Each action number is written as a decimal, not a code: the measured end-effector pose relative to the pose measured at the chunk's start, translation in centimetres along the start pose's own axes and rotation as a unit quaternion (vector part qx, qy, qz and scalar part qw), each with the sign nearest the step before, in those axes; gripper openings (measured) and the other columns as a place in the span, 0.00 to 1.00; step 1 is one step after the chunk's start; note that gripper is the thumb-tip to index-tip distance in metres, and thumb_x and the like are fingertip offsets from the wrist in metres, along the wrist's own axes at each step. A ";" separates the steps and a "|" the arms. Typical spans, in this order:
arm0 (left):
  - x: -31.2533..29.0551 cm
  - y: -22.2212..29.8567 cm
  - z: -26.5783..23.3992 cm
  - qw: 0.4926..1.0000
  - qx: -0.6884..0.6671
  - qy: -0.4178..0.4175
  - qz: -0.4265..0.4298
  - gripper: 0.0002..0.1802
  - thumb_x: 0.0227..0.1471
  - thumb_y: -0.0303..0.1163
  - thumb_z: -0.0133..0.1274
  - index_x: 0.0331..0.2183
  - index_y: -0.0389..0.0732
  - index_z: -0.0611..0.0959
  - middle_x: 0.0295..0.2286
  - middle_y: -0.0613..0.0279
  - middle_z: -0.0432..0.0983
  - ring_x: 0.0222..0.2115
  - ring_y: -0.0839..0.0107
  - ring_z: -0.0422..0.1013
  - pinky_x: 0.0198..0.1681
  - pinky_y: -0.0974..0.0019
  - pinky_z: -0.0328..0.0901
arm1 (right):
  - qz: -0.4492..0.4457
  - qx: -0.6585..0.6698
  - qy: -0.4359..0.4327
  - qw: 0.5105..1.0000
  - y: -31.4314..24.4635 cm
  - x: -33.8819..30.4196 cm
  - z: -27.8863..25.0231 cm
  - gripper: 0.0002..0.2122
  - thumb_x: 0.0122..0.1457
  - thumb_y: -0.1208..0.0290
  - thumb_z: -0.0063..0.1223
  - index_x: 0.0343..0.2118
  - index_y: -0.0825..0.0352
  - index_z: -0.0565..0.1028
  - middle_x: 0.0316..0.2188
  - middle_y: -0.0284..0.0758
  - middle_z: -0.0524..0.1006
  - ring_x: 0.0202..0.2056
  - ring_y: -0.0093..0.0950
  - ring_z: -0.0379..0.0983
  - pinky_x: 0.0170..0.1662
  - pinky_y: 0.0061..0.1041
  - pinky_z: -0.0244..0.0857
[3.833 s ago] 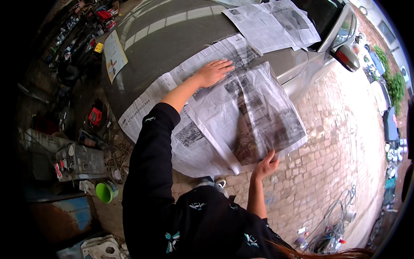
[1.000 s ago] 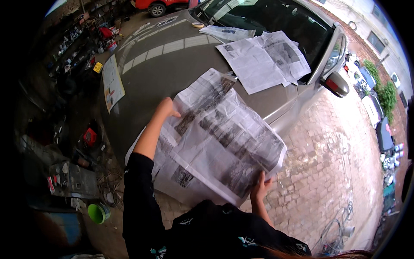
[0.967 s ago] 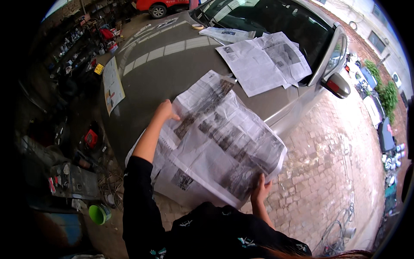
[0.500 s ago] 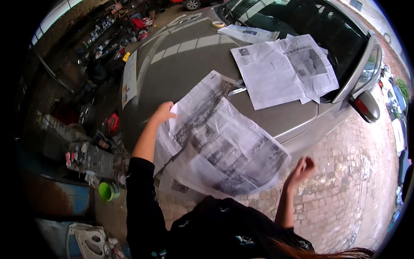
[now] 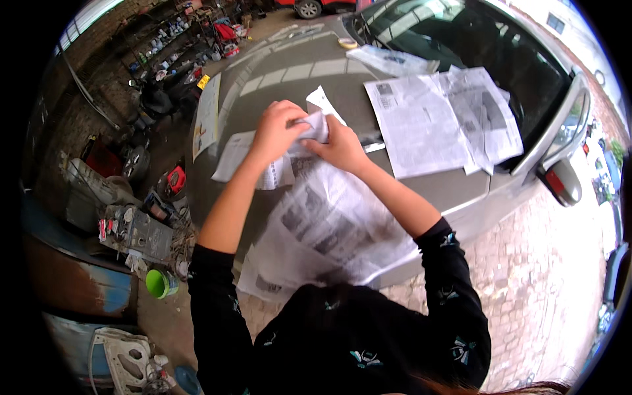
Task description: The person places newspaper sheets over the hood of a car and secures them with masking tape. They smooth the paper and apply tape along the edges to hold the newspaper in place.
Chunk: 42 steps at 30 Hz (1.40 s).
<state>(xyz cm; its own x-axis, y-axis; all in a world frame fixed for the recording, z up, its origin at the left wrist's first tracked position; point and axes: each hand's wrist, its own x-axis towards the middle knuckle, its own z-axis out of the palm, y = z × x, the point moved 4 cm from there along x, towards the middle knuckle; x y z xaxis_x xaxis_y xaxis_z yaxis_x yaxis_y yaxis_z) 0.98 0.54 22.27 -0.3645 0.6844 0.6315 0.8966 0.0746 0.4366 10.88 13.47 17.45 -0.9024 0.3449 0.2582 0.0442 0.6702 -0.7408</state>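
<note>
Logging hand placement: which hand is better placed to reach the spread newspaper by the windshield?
Probably the right hand: it is nearer the spread newspaper, with the left hand farther off. Both grip bunched newspaper, so either would have to let go first.

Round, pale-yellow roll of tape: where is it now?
In the head view, the roll of tape lies near top centre on the brown-grey car hood by the dark windshield, just up-left of a wrinkled paper sheet.

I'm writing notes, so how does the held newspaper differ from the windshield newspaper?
The held newspaper is partly bunched between the left hand and right hand; the windshield newspaper is touched by neither. The held newspaper looks rumpled; the windshield newspaper lies mostly flat. Both are pale with dark print.
</note>
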 end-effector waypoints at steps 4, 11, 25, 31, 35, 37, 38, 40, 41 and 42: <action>-0.4 5.7 -1.0 0.988 0.089 0.128 0.012 0.33 0.41 0.23 0.61 0.52 0.40 0.72 0.51 0.52 0.64 0.53 0.51 0.61 0.57 0.56 0.58 | -0.005 0.126 0.146 0.981 7.9 5.9 -2.4 0.14 0.51 0.60 0.62 0.26 0.69 0.80 0.20 0.40 0.79 0.25 0.33 0.78 0.30 0.34 0.69; -13.6 4.1 4.9 0.981 -0.048 -0.187 0.015 0.40 0.43 0.41 0.64 0.57 0.42 0.68 0.58 0.46 0.55 0.61 0.48 0.51 0.63 0.49 0.50 | 0.199 0.125 0.206 0.950 27.0 8.0 -20.8 0.20 0.49 0.59 0.63 0.34 0.76 0.79 0.26 0.36 0.78 0.26 0.25 0.74 0.27 0.29 0.66; -18.4 -0.6 9.7 0.981 -0.013 -0.167 -0.097 0.32 0.47 0.39 0.61 0.52 0.40 0.73 0.56 0.48 0.61 0.59 0.48 0.56 0.60 0.50 0.55 | 0.029 -0.475 0.279 0.834 26.8 20.0 -29.9 0.13 0.50 0.73 0.53 0.39 0.70 0.73 0.37 0.48 0.76 0.42 0.46 0.73 0.46 0.40 0.68; -14.9 -3.6 11.1 0.983 -0.076 -0.132 -0.099 0.31 0.46 0.40 0.62 0.51 0.40 0.75 0.55 0.48 0.63 0.57 0.44 0.58 0.58 0.48 0.57 | -0.097 -0.336 0.079 0.933 26.4 37.5 -12.6 0.23 0.52 0.66 0.59 0.52 0.68 0.70 0.59 0.45 0.63 0.58 0.44 0.62 0.59 0.37 0.60; -14.8 -4.7 12.3 0.979 -0.108 -0.135 -0.108 0.28 0.44 0.38 0.63 0.48 0.41 0.77 0.54 0.49 0.63 0.55 0.44 0.60 0.57 0.49 0.59 | -0.040 -0.298 0.073 0.951 28.4 44.8 -5.2 0.28 0.52 0.63 0.61 0.56 0.62 0.67 0.62 0.46 0.59 0.60 0.44 0.60 0.59 0.37 0.61; -19.2 -5.3 16.0 0.984 -0.040 -0.142 -0.095 0.35 0.47 0.43 0.61 0.55 0.43 0.70 0.57 0.54 0.60 0.60 0.49 0.54 0.63 0.50 0.49 | -0.008 -0.302 0.089 0.949 28.3 46.8 -3.6 0.25 0.50 0.59 0.62 0.51 0.60 0.73 0.59 0.46 0.64 0.63 0.44 0.55 0.62 0.37 0.57; -21.1 -5.8 17.7 0.985 -0.003 -0.146 -0.089 0.38 0.49 0.45 0.60 0.58 0.44 0.66 0.59 0.56 0.59 0.62 0.51 0.51 0.67 0.51 0.44 | 0.001 -0.294 0.080 0.953 28.5 48.4 -3.4 0.23 0.51 0.58 0.61 0.49 0.62 0.74 0.59 0.48 0.63 0.63 0.45 0.53 0.62 0.37 0.56; -24.1 -6.0 19.7 0.989 0.023 -0.147 -0.021 0.30 0.53 0.46 0.48 0.56 0.44 0.69 0.57 0.54 0.62 0.61 0.53 0.55 0.65 0.48 0.47 | 0.018 -0.269 0.056 0.961 29.0 50.8 -3.0 0.20 0.54 0.56 0.59 0.44 0.65 0.77 0.60 0.53 0.60 0.65 0.48 0.49 0.63 0.36 0.52; -25.1 -5.9 20.1 0.987 0.038 -0.154 0.006 0.28 0.55 0.46 0.42 0.55 0.44 0.71 0.56 0.54 0.64 0.60 0.55 0.57 0.65 0.47 0.48 | 0.017 -0.261 0.060 0.963 29.4 51.7 -2.3 0.21 0.55 0.51 0.57 0.37 0.67 0.79 0.59 0.55 0.61 0.66 0.48 0.44 0.64 0.36 0.50; -24.7 -6.0 19.6 0.982 -0.010 -0.191 -0.011 0.28 0.55 0.45 0.41 0.54 0.44 0.71 0.55 0.54 0.64 0.59 0.55 0.58 0.64 0.46 0.50 | 0.037 -0.300 0.039 0.952 32.5 53.3 -3.4 0.26 0.56 0.46 0.54 0.39 0.70 0.77 0.59 0.57 0.61 0.65 0.49 0.49 0.63 0.37 0.52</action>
<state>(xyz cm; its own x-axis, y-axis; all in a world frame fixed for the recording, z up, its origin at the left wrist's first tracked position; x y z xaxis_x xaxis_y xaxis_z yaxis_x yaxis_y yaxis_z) 9.56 -2.61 -8.55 -0.2600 0.9049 0.3371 0.8826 0.0811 0.4630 -34.35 55.85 9.23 -0.8535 0.4385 0.2814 0.3653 0.8887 -0.2769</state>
